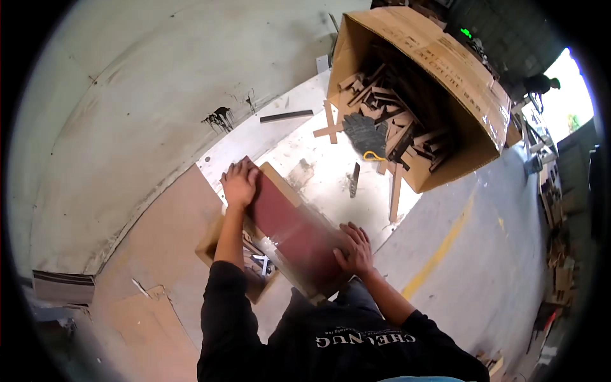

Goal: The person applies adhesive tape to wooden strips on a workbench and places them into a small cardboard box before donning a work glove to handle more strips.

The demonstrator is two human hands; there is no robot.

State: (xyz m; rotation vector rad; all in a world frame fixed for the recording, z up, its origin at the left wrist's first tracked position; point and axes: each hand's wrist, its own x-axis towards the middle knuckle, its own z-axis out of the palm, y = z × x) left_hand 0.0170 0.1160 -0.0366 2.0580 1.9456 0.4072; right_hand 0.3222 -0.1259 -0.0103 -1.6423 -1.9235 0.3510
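A long dark red board (280, 219) with a worn, pale, dusty patch lies slantwise in front of me. My left hand (240, 184) is closed over its far left end, fingers bent across the corner. At its near right end, my right hand (358, 249) grips the edge, with the thumb on the red face. The surface beside that hand looks blurred, and whether a small piece lies under either palm is hidden. Beneath the board's left side shows an open cardboard box (208, 245) with thin strips inside.
Beyond the board, a white worktop (299, 156) carries a dark strip (286, 116), crossed wooden sticks (329, 127) and a grey glove (365, 132). A large cardboard carton (445, 57) lies on its side, spilling wood offcuts (398, 121). A pale wall (146, 95) rises at left.
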